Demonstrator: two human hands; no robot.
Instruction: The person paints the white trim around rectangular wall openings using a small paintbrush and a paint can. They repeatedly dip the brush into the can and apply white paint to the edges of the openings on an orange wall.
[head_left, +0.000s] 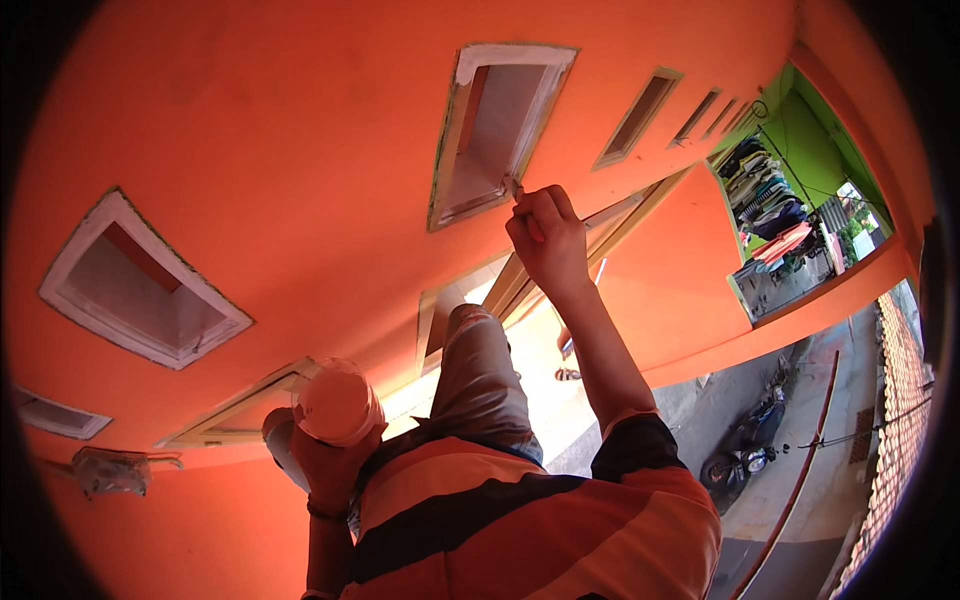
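Observation:
My right hand (553, 244) pinches a small brush (514, 188). Its tip meets the lower right corner of a vent frame (517, 55) set in the orange wall (315, 127). White paint covers the top of that frame, while its left side looks greyer and duller. Lower down, my left hand (334, 459) is wrapped around a round plastic tub (339, 403) in front of my body. What is in the tub cannot be made out clearly. Another vent frame (82, 236), painted white, is further left.
Narrower vent frames (637, 118) run off to the right. My knee (472, 319) is below the middle vent, by a door frame (517, 289). Clothes (761, 184) hang beyond an opening. A motorcycle (750, 442) stands far below, and a plastic-wrapped fixture (112, 472) is at left.

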